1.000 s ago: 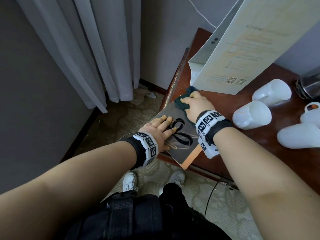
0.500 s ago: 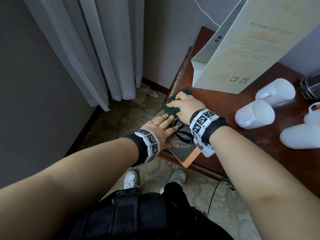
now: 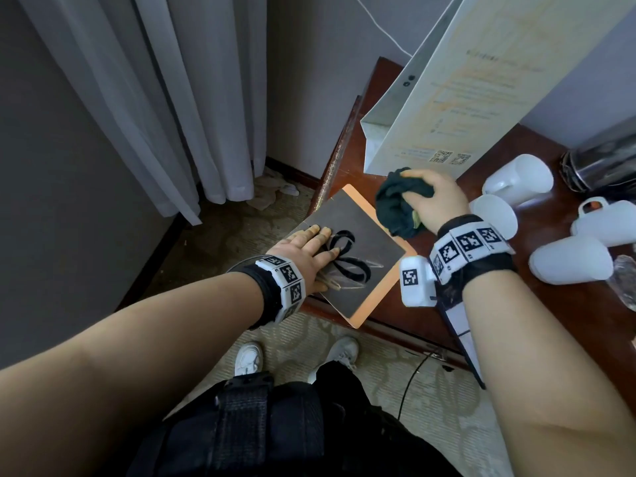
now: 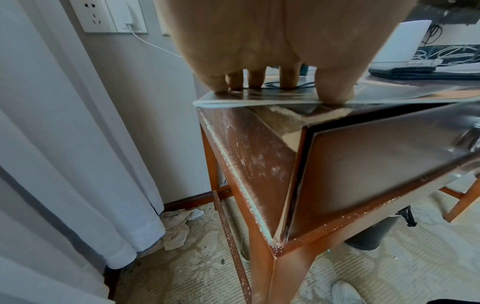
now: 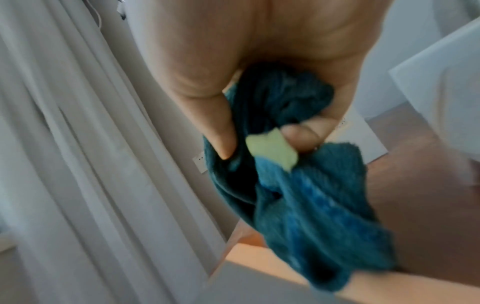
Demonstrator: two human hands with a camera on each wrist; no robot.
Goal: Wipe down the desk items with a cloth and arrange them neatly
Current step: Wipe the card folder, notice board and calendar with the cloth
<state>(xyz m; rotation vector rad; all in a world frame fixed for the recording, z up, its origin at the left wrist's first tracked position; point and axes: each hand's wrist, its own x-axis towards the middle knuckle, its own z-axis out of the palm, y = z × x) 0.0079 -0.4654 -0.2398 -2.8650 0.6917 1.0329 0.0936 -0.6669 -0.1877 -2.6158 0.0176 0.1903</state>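
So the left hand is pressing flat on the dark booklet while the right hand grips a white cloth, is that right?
Not quite: the cloth is dark teal, as the right wrist view shows. The left hand does press flat on the booklet, and the right hand grips the cloth.

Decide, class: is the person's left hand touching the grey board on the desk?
Touching. In the left wrist view, the left hand has its fingertips pressed flat on the board.
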